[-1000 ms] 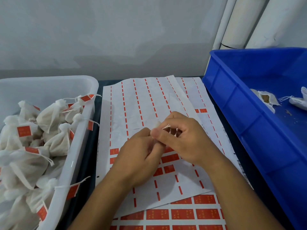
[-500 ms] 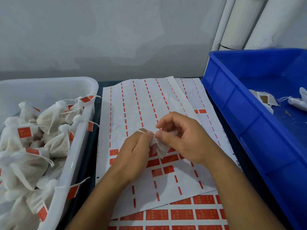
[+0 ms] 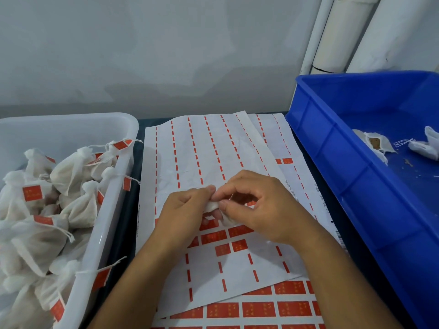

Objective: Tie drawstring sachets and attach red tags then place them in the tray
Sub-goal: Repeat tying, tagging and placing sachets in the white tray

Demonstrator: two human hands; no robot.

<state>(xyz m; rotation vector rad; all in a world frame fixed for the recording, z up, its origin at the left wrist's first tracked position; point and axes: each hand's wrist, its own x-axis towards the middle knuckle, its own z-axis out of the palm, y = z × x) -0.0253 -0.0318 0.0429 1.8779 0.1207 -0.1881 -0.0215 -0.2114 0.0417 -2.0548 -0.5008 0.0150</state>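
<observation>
Both grips meet over the sticker sheet (image 3: pixel 213 150): the left hand (image 3: pixel 183 210) and right hand (image 3: pixel 256 205) pinch one small sachet (image 3: pixel 212 206) between curled fingertips, just above the red tags (image 3: pixel 223 236). Tying looks in hand; no tag shows on it yet. Next comes peeling a tag, fixing it, then dropping the sachet into the white tray (image 3: pixel 104 224) at left. Untied sachets lie in the blue bin (image 3: pixel 332 167).
</observation>
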